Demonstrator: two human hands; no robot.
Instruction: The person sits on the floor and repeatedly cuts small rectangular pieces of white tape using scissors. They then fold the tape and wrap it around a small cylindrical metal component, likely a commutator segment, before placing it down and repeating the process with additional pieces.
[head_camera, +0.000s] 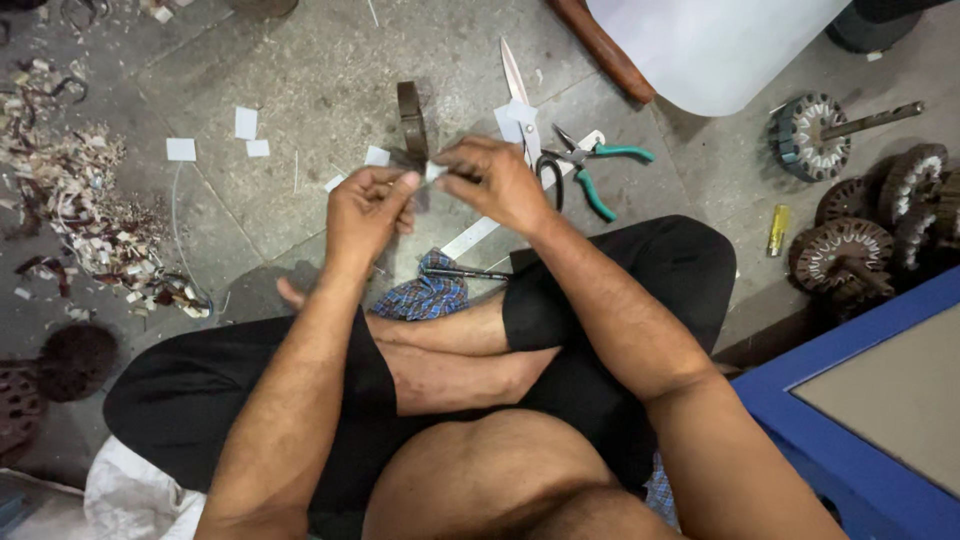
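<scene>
Grip: both hands (435, 190) pinching white paper slip (434, 171), elbows bent

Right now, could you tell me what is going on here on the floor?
A person sits cross-legged on the stone floor, pinching a small white paper piece between the left hand and right hand, just in front of a dark metal ring. Scissors and green-handled pliers lie beyond the hands. White paper squares are scattered to the left, beside a scrap pile. Several wound motor stators sit on the right.
</scene>
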